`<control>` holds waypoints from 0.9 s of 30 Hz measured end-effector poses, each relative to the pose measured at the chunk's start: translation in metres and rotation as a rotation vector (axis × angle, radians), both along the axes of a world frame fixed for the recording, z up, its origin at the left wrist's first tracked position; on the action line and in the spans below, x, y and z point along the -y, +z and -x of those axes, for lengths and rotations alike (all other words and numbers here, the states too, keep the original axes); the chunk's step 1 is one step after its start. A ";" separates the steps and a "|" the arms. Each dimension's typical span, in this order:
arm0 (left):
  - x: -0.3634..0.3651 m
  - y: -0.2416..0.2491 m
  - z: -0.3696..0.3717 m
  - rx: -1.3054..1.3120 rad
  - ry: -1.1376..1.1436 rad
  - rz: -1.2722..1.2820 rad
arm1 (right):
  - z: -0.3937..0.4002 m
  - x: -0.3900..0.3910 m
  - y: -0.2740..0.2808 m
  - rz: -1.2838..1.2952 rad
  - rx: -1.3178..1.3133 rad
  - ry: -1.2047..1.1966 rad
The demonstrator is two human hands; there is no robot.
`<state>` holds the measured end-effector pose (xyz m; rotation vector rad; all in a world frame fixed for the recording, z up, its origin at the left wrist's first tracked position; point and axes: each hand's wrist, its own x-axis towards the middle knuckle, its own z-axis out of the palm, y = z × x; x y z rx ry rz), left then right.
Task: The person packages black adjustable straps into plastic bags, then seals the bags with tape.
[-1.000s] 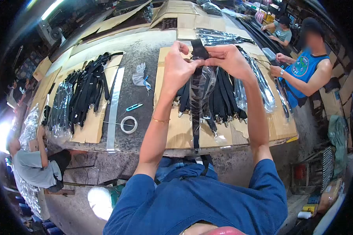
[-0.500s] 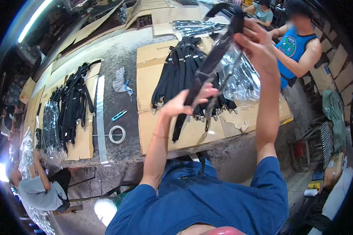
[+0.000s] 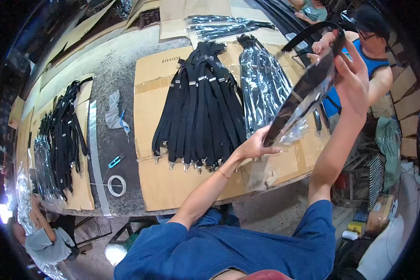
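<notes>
A pair of black suspenders (image 3: 297, 99), partly in a clear plastic sleeve, stretches diagonally between my hands above the table. Closed on its upper end is my right hand (image 3: 352, 79), with a loop of strap arching off to the left. My left hand (image 3: 258, 145) grips the lower end between thumb and fingers. Beneath and left of it, a fan of black suspenders (image 3: 201, 112) with metal clips lies on a cardboard sheet (image 3: 149, 154). Bagged suspenders in shiny plastic (image 3: 261, 88) lie just beyond my left hand.
Left on the table are a tape roll (image 3: 116, 185), blue thread snips (image 3: 116, 160), a crumpled plastic bag (image 3: 113, 112) and another suspender pile (image 3: 65, 140). More bagged suspenders (image 3: 228, 25) lie at the back. A co-worker in a blue top (image 3: 377, 63) stands close on the right; another person (image 3: 46, 245) sits lower left.
Both hands have moved right with the suspenders, and the left hand now pinches their lower end. My view has shifted, exposing the suspender fan and bagged pile more fully.
</notes>
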<state>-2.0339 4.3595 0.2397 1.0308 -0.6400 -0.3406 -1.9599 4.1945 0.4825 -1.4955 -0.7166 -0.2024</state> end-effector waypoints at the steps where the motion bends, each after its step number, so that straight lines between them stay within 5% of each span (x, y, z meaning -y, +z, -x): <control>1: 0.005 -0.001 -0.009 -0.006 -0.003 -0.003 | -0.003 0.008 0.001 -0.003 -0.006 -0.003; 5: 0.009 0.002 -0.032 -0.057 -0.086 -0.295 | -0.022 0.040 0.009 -0.042 -0.064 -0.151; 11: 0.036 0.009 -0.072 -0.044 -0.144 -0.333 | -0.092 0.055 0.012 -0.083 -0.223 -0.131; 19: 0.047 -0.011 -0.115 -0.337 -0.279 -0.159 | -0.262 0.056 -0.047 0.055 -0.350 0.006; 21: 0.046 -0.009 -0.118 -0.531 -0.385 0.129 | -0.310 0.052 -0.087 0.050 -0.384 0.002; 27: 0.042 -0.023 -0.113 -0.822 -0.461 0.388 | -0.382 0.030 -0.178 0.142 -0.577 -0.018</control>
